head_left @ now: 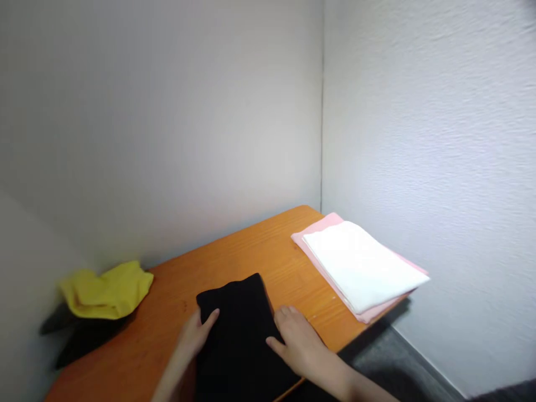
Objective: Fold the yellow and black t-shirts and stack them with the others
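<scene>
A folded black cloth (pixel 243 335) is pressed flat on the near edge of an orange wooden table (pixel 268 251) by the left hand (pixel 193 338) and right hand (pixel 299 340) (both open, fingers spread), best kept square while smoothed.

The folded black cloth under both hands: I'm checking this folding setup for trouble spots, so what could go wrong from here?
1. The folded black cloth reaches the near edge of the orange wooden table; a push from the left hand or right hand could slide it off.
2. The folded white cloth on the folded pink cloth overhangs the table's right edge and may tip down.
3. The crumpled yellow cloth sits at the left edge on dark fabric and could slip.
</scene>
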`<state>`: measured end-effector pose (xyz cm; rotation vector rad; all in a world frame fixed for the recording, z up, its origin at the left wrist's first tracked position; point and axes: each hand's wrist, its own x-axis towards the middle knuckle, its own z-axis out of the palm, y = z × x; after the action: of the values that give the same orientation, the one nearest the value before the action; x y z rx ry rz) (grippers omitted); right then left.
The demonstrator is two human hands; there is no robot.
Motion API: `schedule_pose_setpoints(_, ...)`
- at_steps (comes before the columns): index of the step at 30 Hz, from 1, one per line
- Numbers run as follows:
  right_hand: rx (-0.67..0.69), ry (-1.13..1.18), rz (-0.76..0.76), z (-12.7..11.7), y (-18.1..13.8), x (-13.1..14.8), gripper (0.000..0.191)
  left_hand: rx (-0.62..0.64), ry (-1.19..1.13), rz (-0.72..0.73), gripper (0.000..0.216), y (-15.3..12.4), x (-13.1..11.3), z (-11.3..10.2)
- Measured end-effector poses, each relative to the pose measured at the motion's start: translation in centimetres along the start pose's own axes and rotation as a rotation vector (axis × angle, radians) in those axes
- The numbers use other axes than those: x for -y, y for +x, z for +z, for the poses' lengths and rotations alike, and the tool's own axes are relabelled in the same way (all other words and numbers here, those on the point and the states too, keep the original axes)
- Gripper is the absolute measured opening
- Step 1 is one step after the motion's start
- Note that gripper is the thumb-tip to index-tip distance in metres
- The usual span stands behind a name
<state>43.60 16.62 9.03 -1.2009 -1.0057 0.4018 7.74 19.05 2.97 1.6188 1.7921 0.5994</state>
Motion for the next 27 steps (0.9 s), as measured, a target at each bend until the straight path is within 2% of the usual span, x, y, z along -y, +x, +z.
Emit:
schedule_pose_setpoints(1, -0.035, 0.007, 0.026, -1.2, 0.8, -0.2, 0.057, 0.048, -0.078, 0.015, 0.051, -0.1, -0.8, 0.3)
schedule_pose_setpoints(2, -0.009, -0.023, 0.047, -2.4, 1.3, -0.3, 0.056, 0.098, -0.162, 0.031, 0.054, -0.3, -1.9, 0.6)
schedule_pose_setpoints(5, 0.263, -0.224, 0.072, -5.6, 0.9, 0.0, 0.041, 0.164, -0.384, 0.140, 0.058, -1.4, -7.0, 1.7)
schedule_pose_setpoints(7, 0.359, -0.280, 0.069, -7.6, 0.4, 1.0, 0.033, 0.161, -0.460, 0.250, 0.058, -2.0, -11.6, 2.6)
schedule_pose_setpoints(9, 0.371, -0.309, 0.061, -9.8, 0.9, 2.4, 0.032, 0.213, -0.553, 0.324, 0.058, -2.0, -16.7, 3.4)
schedule_pose_setpoints(12, 0.308, -0.344, 0.082, -13.5, 4.0, 4.5, 0.039, 0.310, -0.680, 0.419, 0.052, -0.9, -23.9, 5.2)
schedule_pose_setpoints(14, 0.237, -0.317, 0.132, -16.1, 6.5, 4.9, 0.046, 0.339, -0.756, 0.453, 0.042, 0.2, -27.6, 7.1)
schedule_pose_setpoints(16, 0.204, -0.286, 0.203, -18.6, 8.5, 3.6, 0.051, 0.373, -0.791, 0.432, 0.034, 1.3, -30.0, 9.8)
schedule_pose_setpoints(19, 0.224, -0.401, 0.314, -21.5, 9.7, -1.1, 0.049, 0.465, -0.775, 0.325, 0.031, 2.3, -30.4, 14.7)
schedule_pose_setpoints(22, 0.286, -0.778, 0.340, -23.2, 9.2, -6.7, 0.040, 0.557, -0.716, 0.213, 0.036, 2.3, -27.0, 18.8)
schedule_pose_setpoints(24, 0.316, -0.963, 0.307, -23.7, 8.5, -9.2, 0.041, 0.573, -0.690, 0.175, 0.039, 2.1, -23.6, 19.9)
schedule_pose_setpoints(27, 0.279, -1.126, 0.174, -23.4, 7.6, -10.1, 0.060, 0.524, -0.666, 0.157, 0.037, 2.3, -18.1, 18.5)
